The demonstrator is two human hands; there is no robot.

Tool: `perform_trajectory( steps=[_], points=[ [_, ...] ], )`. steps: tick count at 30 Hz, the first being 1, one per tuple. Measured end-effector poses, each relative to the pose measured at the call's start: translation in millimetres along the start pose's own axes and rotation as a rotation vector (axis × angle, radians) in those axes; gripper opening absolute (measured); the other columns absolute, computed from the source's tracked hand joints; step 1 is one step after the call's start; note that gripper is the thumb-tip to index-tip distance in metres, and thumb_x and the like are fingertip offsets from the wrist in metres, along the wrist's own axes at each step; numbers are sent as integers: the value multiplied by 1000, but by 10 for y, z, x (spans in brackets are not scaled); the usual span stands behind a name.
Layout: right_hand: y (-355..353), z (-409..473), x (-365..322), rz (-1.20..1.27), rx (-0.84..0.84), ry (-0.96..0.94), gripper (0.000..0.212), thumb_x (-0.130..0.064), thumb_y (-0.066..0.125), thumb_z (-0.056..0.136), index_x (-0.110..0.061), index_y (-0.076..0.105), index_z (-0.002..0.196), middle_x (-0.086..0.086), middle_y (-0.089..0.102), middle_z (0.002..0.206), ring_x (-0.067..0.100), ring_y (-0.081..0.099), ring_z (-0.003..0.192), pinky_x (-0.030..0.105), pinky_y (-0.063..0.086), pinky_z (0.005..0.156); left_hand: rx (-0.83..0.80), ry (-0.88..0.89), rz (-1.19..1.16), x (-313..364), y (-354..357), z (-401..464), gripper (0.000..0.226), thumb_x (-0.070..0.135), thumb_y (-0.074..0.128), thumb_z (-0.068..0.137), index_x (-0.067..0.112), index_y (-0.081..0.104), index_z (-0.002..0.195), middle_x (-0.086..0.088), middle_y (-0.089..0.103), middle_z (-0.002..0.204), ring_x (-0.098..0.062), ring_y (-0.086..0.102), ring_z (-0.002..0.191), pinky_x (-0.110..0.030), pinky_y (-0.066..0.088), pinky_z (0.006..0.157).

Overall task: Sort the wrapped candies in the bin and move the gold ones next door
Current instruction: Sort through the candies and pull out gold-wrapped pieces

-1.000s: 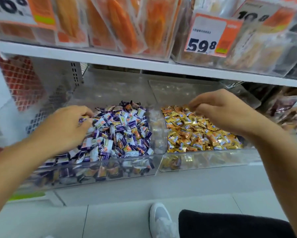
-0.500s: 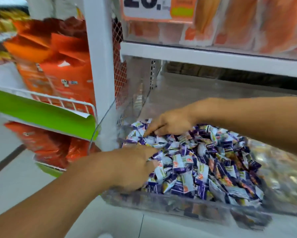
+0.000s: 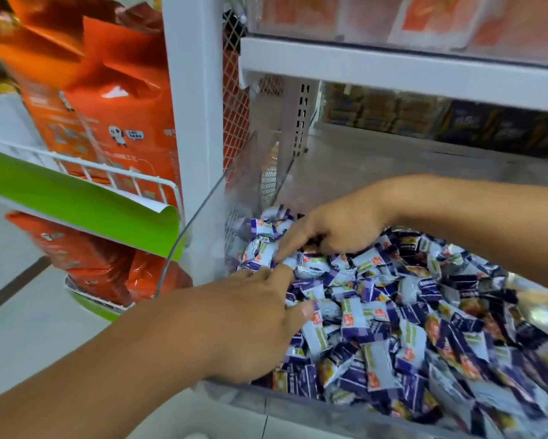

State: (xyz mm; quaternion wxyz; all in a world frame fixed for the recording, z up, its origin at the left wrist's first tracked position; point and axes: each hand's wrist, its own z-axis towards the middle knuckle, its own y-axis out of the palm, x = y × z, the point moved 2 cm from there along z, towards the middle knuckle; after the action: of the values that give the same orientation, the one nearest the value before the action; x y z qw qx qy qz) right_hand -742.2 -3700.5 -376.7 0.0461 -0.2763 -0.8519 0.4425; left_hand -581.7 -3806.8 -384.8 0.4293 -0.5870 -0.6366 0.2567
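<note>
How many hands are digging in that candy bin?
2. The left hand rests on the purple-and-white candies near the bin's front left; the right hand reaches across farther back, fingers down in the pile.

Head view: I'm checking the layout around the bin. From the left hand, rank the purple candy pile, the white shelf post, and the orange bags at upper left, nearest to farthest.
1. Purple candy pile: under the left hand, whose fingers rest on it.
2. White shelf post: upright just left of the bin.
3. Orange bags: beyond the post, upper left.
</note>
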Motion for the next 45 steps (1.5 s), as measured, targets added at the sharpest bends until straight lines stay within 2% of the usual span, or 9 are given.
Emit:
perform_trajectory(
  steps=[4,11,15,19,22,25,37,42,45],
  points=[
    [-62,73,231,-217,34,128,51,-6,45,97,-27,51,144,-3,46,152,22,44,136,40,35,113,-7,1,-11,-9,-9,-36,55,54,18,103,24,22,148,2,32,153,-17,31,140,-31,27,112],
    [-472,-289,111,82,381,66,42,9,50,91,-17,75,111,-25,66,85,-19,59,67,5,46,70,-28,-11,-56,4,-21,2,58,57,19,101,27,20,151,3,30,156,-18,28,142,-35,27,115],
    [-323,-256,206,50,65,226,52,15,33,88,-10,78,97,2,74,91,20,69,86,30,55,71,181,-2,-47,21,-17,100,67,59,18,100,31,-8,155,10,8,165,-14,13,149,-34,20,119],
    [-246,-175,217,59,72,220,66,19,29,87,-16,66,129,-5,66,106,-10,59,70,6,39,52,188,27,-77,89,-3,169,71,61,15,99,34,-19,155,15,-10,165,-8,-7,152,-31,2,123],
    [-311,-195,151,172,178,84,77,20,35,88,-28,47,147,-9,45,151,-7,47,127,4,38,93,144,79,-26,163,10,184,65,58,14,101,33,-5,158,16,-8,165,-3,-6,151,-20,-5,115],
    [-433,-286,213,362,344,66,70,20,33,89,-31,64,125,-9,61,135,12,59,123,38,49,104,113,105,-42,179,-21,184,61,55,15,102,34,2,158,19,-5,164,0,0,150,-15,-1,112],
    [-152,-117,337,190,-93,272,34,3,52,93,-22,71,106,17,70,115,23,57,87,34,54,68,154,9,32,92,-22,139,63,63,14,97,30,18,151,10,32,150,-12,36,136,-35,33,113],
    [-286,-179,295,151,157,212,25,-44,69,89,-28,72,72,-10,68,69,20,66,75,42,59,84,99,4,13,78,-32,150,58,62,16,98,28,30,143,5,43,143,-16,40,130,-37,36,109],
    [-154,-42,129,29,227,156,32,-56,74,80,-24,70,82,-8,71,79,17,65,79,32,53,79,114,5,12,83,-34,158,56,61,17,99,29,31,142,5,47,138,-16,44,127,-37,38,106]
  ],
)
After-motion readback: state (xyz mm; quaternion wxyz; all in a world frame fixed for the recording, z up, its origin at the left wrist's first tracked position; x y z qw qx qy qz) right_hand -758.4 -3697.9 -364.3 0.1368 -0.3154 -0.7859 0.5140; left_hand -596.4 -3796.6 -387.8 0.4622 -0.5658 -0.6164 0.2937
